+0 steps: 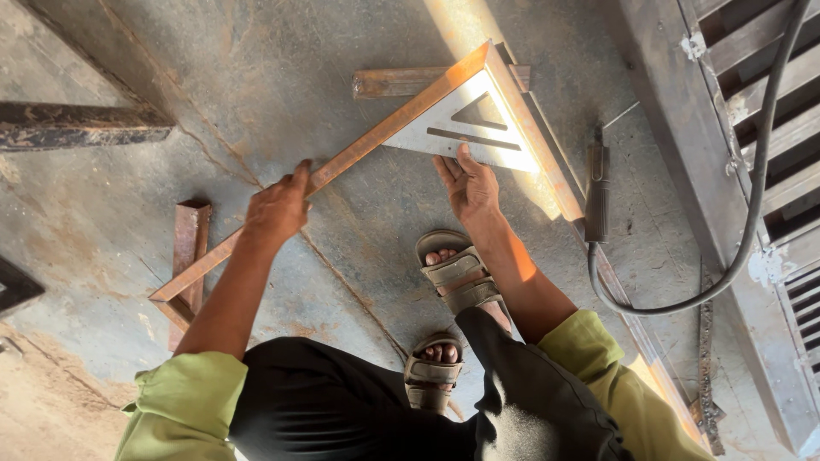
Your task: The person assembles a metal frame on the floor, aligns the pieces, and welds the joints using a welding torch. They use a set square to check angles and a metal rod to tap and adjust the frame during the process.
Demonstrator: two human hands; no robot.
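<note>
On steel floor, left hand [278, 209] gripping rusty bar [359, 149]; right hand [468, 186] flat, pressing triangular square [465, 128]

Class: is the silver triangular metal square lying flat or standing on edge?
Flat: the silver triangular square lies face-up inside the rusty bars' corner, under the right hand.

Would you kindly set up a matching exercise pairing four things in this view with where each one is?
Things:
1. Left hand
2. Right hand
3. Electrode holder
4. Sandals

Places:
A. Lying on the floor right of the frame corner, cable attached
B. Pressing on the triangular square
C. On the person's feet, below the square
D. Gripping the rusty bar along its length

Pairs: 1-D, 2-B, 3-A, 4-C
</note>
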